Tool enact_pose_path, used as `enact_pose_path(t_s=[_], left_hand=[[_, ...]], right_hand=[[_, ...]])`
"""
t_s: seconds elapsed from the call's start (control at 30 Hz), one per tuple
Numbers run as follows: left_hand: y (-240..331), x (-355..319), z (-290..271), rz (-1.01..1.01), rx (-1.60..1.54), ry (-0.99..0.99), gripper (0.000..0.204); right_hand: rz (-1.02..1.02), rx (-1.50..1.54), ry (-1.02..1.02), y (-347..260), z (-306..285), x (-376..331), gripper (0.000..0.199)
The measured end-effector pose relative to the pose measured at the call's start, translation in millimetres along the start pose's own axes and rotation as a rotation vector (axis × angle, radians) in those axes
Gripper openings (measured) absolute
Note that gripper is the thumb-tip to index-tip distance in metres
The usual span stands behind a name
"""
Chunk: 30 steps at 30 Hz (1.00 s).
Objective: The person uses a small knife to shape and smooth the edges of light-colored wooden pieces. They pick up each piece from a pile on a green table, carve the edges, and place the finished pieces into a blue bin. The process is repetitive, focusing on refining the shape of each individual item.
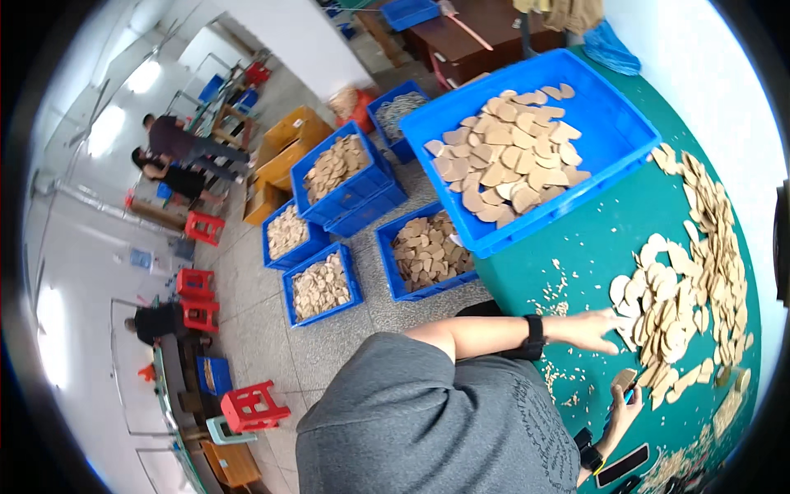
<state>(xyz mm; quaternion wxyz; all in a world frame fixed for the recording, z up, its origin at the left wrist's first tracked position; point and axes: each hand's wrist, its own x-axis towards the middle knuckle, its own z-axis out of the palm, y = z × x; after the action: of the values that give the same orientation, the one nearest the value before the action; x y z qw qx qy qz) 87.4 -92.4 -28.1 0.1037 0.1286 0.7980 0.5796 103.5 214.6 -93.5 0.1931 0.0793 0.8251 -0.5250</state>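
My left hand [586, 330] reaches over the green tabletop with its fingers stretched out. Its fingertips meet the near edge of a heap of flat, rounded wooden pieces [666, 325]. Lower in the picture, my right hand [623, 414] is closed around a wooden piece [625, 379] with a darker face. A slim blue item [629, 395] also shows between those fingers; its kind is too small to tell. Both wrists wear black bands. Wood crumbs [568, 383] lie scattered on the green table [543, 247] beside my arms.
A big blue crate [605, 140] of half-round wooden pieces stands on the table. More filled blue crates [321, 284] crowd the floor. A phone [623, 466] lies near my right wrist. Long rows of pieces [724, 263] line the wall side. Red stools [253, 405] and other people are farther off.
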Motion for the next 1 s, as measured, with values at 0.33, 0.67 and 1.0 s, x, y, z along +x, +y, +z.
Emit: enact_pose_path(t_s=[0.33, 0.67, 1.0], left_hand=[[24, -42, -14, -0.13, -0.494, 0.462, 0.024], [44, -57, -15, 0.11, -0.869, 0.313, 0.049], [29, -43, -8, -0.443, -1.095, 0.449, 0.033]], right_hand=[[-0.321, 0.305, -0.332, -122, 77, 10, 0.029], [-0.068, 0.692, -0.554, -149, 100, -20, 0.039], [-0.203, 0.504, -0.412, -127, 79, -27, 0.025]])
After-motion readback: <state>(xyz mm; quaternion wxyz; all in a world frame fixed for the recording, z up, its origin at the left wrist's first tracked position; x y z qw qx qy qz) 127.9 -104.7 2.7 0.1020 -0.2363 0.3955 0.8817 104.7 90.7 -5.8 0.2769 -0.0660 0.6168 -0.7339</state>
